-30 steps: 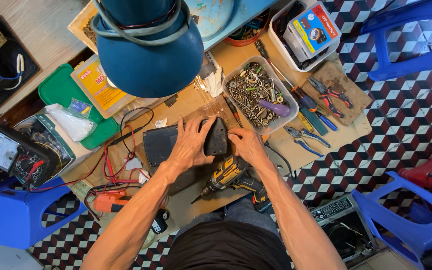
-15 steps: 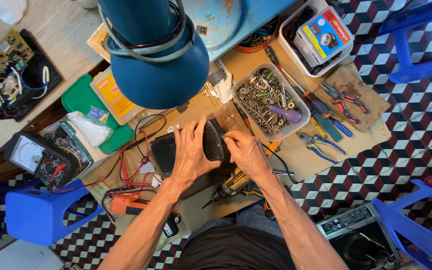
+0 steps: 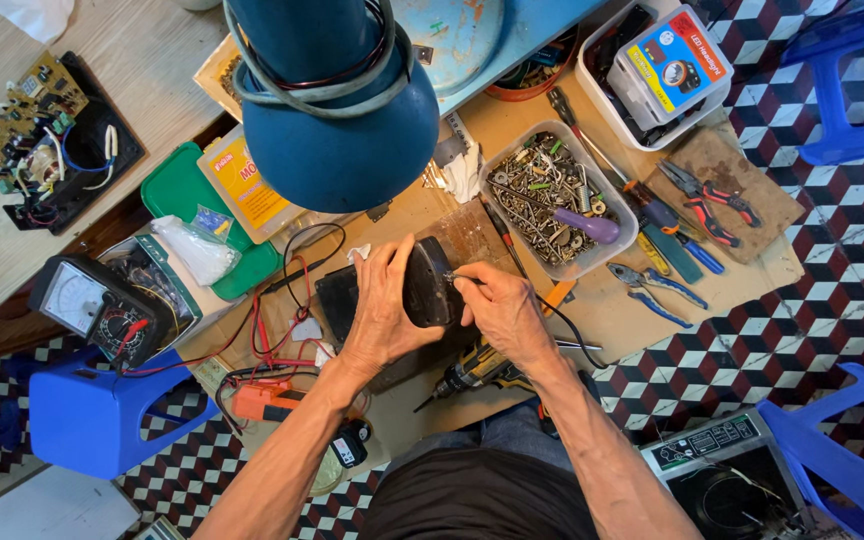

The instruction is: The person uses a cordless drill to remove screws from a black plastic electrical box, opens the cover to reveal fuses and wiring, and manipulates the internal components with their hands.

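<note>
- We see the left hand (image 3: 384, 312) wrapped around the left side of a dark rounded housing (image 3: 428, 283), centre of frame, gripping it on the bench (image 3: 612, 318).
- The right hand (image 3: 500, 310) is clenched around a thin tool whose tip touches the housing's right edge; we can't tell what kind of tool it is.
- The housing sits tilted on a flat black slab (image 3: 337, 300) just left of it.
- A yellow-and-black cordless drill (image 3: 472, 370) lies just below the hands, partly under the right wrist.
- A clear tray of screws (image 3: 552, 200) is up and right of the hands, with a purple-handled item inside.
- Pliers with blue grips (image 3: 652, 290) lie right of the tray; red-handled pliers (image 3: 712, 205) sit on a brown board further right.
- An analog multimeter (image 3: 87, 305) is at left, with red leads (image 3: 272, 330) running toward the slab.
- A big blue lamp shade (image 3: 337, 110) hangs over the top centre and hides part of the bench.
- A bare circuit board (image 3: 42, 130) is upper left; a blue stool (image 3: 92, 420) is lower left.
</note>
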